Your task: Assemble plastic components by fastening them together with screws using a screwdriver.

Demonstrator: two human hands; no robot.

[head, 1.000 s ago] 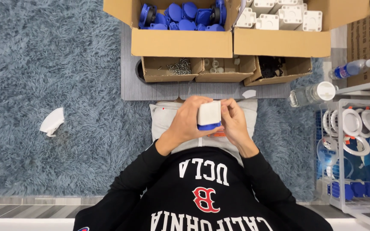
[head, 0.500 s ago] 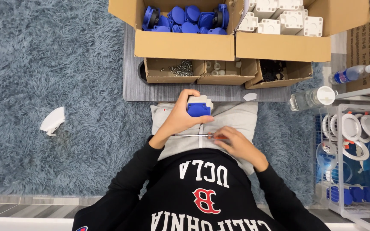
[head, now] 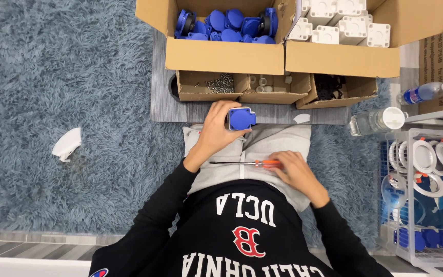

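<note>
My left hand (head: 218, 128) grips a small blue and white plastic socket part (head: 241, 118), held out over the edge of the grey board (head: 180, 109) in front of my lap. My right hand (head: 294, 172) rests on my grey trousers and closes around the orange handle of a screwdriver (head: 247, 163), whose thin shaft points left across my lap.
Two large cardboard boxes sit ahead, one with blue parts (head: 226, 23), one with white parts (head: 342, 23). Three small trays hold screws (head: 219, 82), small pieces and black bits. Two bottles (head: 375, 120) lie right. A white wire basket (head: 426, 195) stands at right. Crumpled paper (head: 66, 143) lies on the rug.
My hands have parted. The left hand carried the blue part forward toward the boxes, while the right hand dropped to my lap and took the screwdriver.
</note>
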